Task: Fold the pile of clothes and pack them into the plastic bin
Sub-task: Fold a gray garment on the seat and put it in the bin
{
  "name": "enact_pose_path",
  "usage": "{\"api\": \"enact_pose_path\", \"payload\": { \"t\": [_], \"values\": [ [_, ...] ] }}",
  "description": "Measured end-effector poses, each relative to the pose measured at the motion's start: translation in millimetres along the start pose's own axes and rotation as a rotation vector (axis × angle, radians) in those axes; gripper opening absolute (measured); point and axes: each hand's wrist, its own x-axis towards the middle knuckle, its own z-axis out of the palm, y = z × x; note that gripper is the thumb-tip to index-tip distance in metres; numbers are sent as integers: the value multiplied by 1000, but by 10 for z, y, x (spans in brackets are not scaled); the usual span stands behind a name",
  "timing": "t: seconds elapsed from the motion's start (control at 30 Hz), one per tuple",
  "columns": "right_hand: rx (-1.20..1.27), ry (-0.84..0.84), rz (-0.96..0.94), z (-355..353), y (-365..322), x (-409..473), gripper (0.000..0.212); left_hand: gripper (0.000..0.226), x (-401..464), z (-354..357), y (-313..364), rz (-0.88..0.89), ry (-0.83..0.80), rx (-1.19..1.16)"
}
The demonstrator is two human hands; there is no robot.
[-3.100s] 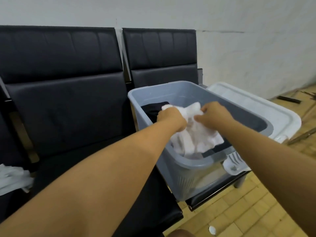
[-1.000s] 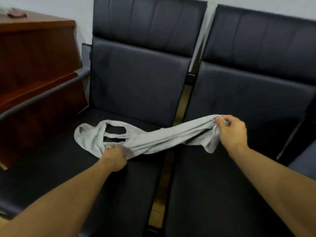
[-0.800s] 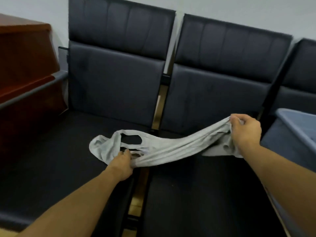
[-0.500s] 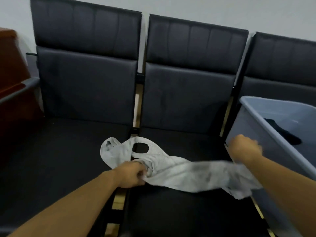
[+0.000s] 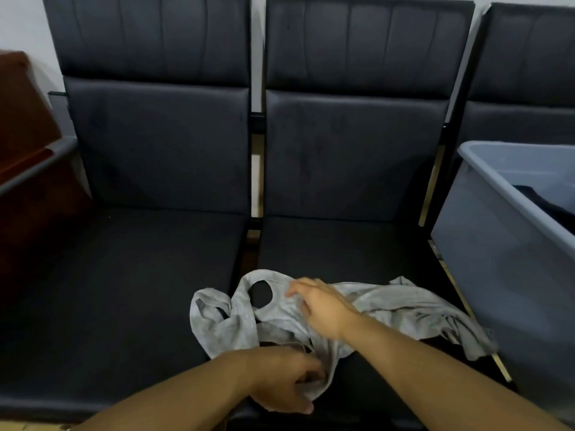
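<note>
- A row of black padded seats joined side by side, backs against a pale wall.
- A crumpled grey vest lies on the middle seat, one strap spilling over the gap onto the left seat.
- A grey-blue plastic bin stands on the right seat.

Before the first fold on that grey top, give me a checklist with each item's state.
1. Grey top lying on the seat: ok, it rests on the cushion.
2. Top spread flat: not ok, it is bunched and wrinkled, straps twisted at the left.
3. Left hand has a grip: ok, fingers closed on the near edge.
4. Right hand placed: ok, it rests open on the cloth near the neck hole.
5. Plastic bin in place: ok, it stands to the right with dark clothing inside.
6. Room left in the bin: cannot tell, most of its inside is out of frame.
</note>
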Motion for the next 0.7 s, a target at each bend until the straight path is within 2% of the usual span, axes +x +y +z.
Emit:
{"api": "enact_pose_path", "payload": {
  "t": [0.17, 0.33, 0.47, 0.63, 0.7],
  "values": [
    [-13, 14, -51, 42, -237, 627, 35, 24, -83, 26, -202, -63, 9, -142],
    [-42, -25, -92, 196, -437, 1002, 43, 27, -96, 39, -302, -56, -32, -85],
    [-185, -31, -133, 302, -491, 1126, 47, 23, -238, -50, -346, -24, -52, 30],
    [-273, -187, -4, 260, -534, 1154, 34, 34, -492, -331, -366, -62, -116, 26],
    [-237, -202, 28, 254, -578, 1147, 42, 39, -572, -391, -377, -82, -156, 41]
  ]
}}
